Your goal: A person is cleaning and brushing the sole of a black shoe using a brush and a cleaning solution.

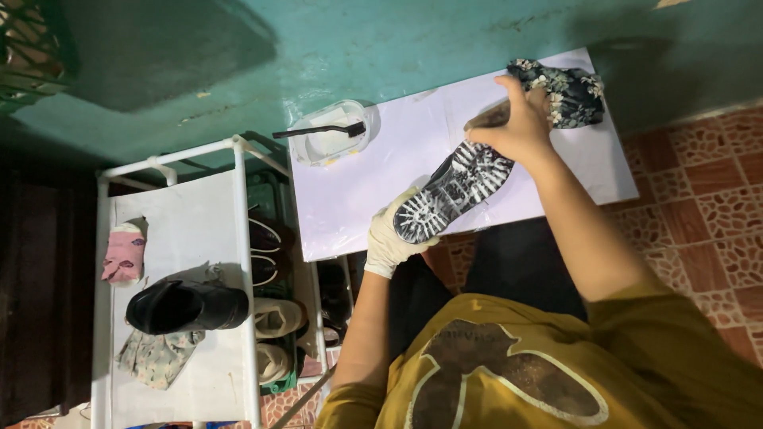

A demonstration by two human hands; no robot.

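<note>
A shoe (457, 187) lies sole-up on a white board (358, 199), its black tread smeared with white. My left hand (389, 238), in a pale glove, grips the toe end. My bare right hand (520, 123) presses on the heel end and closes around a small brown brush (489, 117), partly hidden by the fingers. A dark floral cloth (566, 94) lies just beyond the right hand at the board's far corner.
A clear plastic tub (330, 135) with a black-handled brush (318, 130) across it stands on the board's left side. A white shoe rack (238, 238) on the left bears a black shoe (187, 306), a pink item (123, 254) and a floral cloth (155, 357). Teal wall beyond, tiled floor at right.
</note>
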